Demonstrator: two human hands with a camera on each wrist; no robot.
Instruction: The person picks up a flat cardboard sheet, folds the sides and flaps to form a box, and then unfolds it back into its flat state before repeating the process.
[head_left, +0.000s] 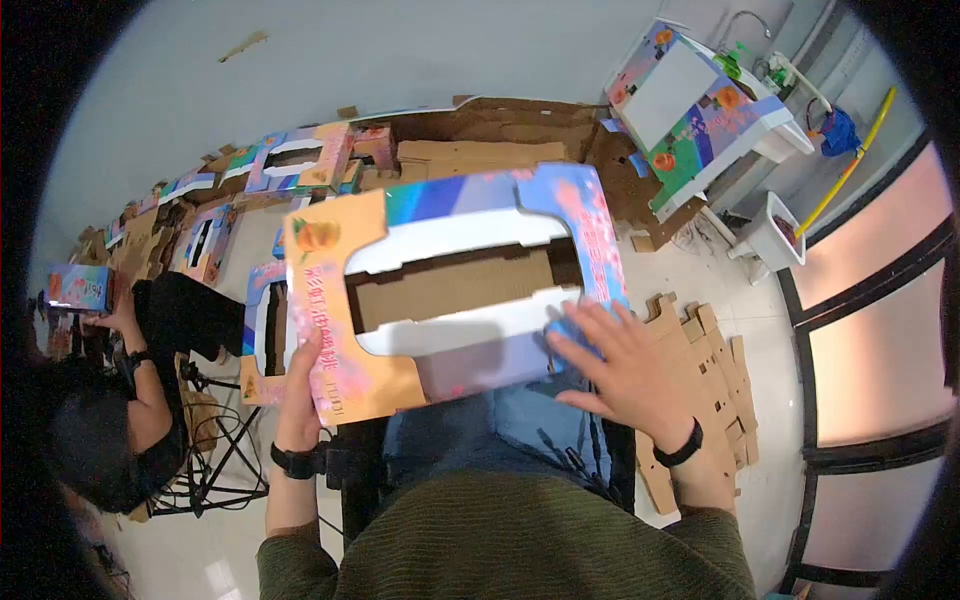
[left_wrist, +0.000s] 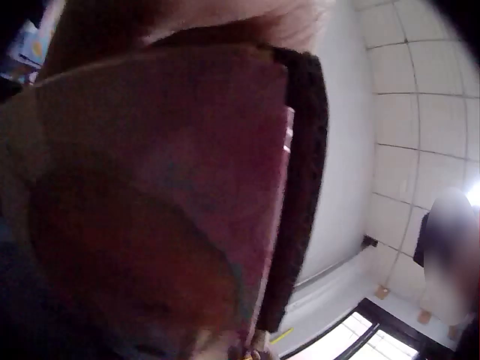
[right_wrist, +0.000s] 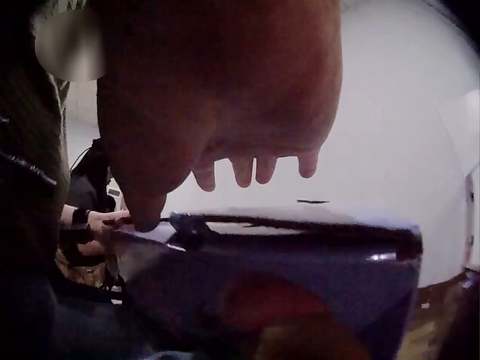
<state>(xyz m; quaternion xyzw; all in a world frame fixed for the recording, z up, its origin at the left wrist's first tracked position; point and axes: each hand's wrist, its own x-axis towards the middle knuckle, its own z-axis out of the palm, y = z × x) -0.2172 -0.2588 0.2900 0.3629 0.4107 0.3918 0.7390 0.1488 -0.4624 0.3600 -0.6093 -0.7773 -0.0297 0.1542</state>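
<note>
A colourful printed carton [head_left: 385, 385] with a wide cut-out in its top is held above the lap in the head view; brown cardboard shows inside. My left hand [head_left: 298, 390] grips its left side, thumb along the edge and the other fingers hidden. Over the front right corner, my right hand [head_left: 635, 375] is spread with straight fingers. In the right wrist view that hand [right_wrist: 225, 97] is above the carton [right_wrist: 300, 277], its fingers extended; contact is hard to tell. The carton's printed side [left_wrist: 187, 135] fills much of the dark left wrist view.
Another printed carton [head_left: 255, 345] is just left of the held one. At the far left, a person [head_left: 100, 430] in dark clothing holds a small box [head_left: 80, 287]. Flattened cardboard [head_left: 700, 380] lies on the floor at right. Stacked cartons [head_left: 300, 160] line the wall; a white basin [head_left: 770, 240] stands at right.
</note>
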